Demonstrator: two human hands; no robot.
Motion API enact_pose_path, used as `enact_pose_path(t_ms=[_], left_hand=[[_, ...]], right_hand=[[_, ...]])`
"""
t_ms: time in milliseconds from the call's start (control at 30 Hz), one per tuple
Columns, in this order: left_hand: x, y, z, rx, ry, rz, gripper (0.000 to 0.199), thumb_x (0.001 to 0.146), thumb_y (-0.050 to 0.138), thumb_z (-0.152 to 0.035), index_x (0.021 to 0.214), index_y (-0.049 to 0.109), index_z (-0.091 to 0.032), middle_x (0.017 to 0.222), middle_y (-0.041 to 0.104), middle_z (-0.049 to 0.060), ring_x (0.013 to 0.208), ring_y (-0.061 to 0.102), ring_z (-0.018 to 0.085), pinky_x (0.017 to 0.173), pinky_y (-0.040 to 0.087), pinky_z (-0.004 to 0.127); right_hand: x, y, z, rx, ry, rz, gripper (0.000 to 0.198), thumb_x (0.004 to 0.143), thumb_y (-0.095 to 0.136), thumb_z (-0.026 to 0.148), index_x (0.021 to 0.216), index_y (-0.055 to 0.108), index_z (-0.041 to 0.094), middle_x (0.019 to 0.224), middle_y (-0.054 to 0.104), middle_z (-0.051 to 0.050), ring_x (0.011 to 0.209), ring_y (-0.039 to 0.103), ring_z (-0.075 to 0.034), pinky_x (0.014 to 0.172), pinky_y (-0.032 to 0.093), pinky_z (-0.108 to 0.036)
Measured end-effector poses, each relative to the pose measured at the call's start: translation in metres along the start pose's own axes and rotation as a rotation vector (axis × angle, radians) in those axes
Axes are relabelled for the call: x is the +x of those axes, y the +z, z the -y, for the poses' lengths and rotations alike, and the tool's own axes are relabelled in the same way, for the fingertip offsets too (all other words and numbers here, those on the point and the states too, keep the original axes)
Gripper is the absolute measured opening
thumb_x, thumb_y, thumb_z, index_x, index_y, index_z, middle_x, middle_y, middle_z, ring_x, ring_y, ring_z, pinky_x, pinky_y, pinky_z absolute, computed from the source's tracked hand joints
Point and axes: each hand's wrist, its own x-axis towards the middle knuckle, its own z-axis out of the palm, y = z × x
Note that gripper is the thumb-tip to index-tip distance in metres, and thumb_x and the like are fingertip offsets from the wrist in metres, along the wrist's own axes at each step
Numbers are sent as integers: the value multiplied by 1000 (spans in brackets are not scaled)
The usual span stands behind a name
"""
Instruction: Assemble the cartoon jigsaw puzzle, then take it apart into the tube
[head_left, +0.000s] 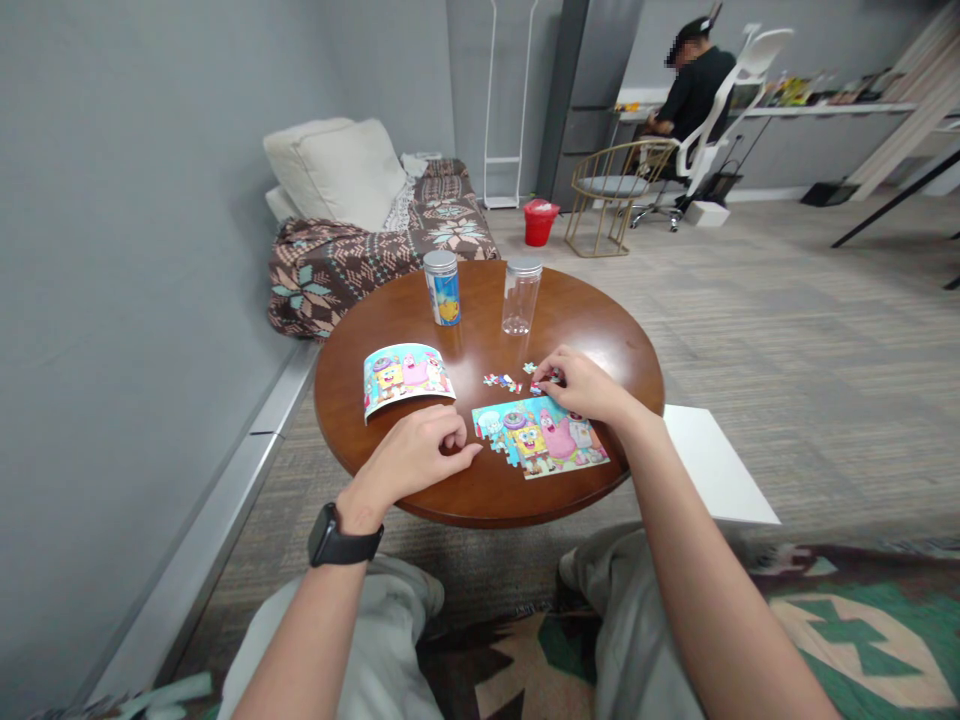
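A jigsaw puzzle (555,435) with cartoon figures lies on the round table, mostly joined, with a jagged gap at its lower left. My right hand (581,385) is over its upper edge, fingertips pinched on a small puzzle piece (535,387). Several loose puzzle pieces (502,382) lie just left of those fingertips. Beside the puzzle's left edge my left hand (424,448) rests on the wood, fingers loosely curled, thumb stretched apart, holding nothing. Behind it stands a curved picture card (407,375) printed with the same figures.
Toward the back of the wooden table (390,310) stand a printed canister (443,292) and a clear jar (520,298), both with silver lids. A white board (716,465) is beyond the right edge. Further off are a covered sofa, a red bucket (538,224) and a seated person.
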Motion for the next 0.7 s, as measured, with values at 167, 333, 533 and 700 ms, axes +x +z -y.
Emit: enact_pose_path(t_ms=[167,333,533,700], left_hand=[[0,0,0,5,-3,4,26,85,62,-25,64,48,-19,67,54,-2,62,49,11,58,36,24],[0,0,1,13,0,5,26,85,63,-25,65,47,-19,68,54,-2,62,49,11,59,36,24],[0,0,0,18,9,9,26,85,62,-24,65,48,-18,68,54,-2,62,49,11,59,36,24],[0,1,1,8,6,10,25,85,63,-23,66,48,-18,68,53,-3,62,48,11,59,36,23]], right_hand=[[-1,0,1,-14,-16,-20,23,77,55,5,89,70,17,96,63,-9,92,61,-21,89,49,-33],[-2,-3,3,-54,43,-37,24,75,54,4,87,70,17,93,65,-8,91,61,-21,87,48,-32],[-1,-3,7,-78,153,-12,13,80,69,31,82,72,18,89,67,-7,82,62,-20,78,47,-31],[0,-2,11,-81,217,-3,15,81,70,34,82,74,19,91,69,-6,81,63,-19,74,46,-29]])
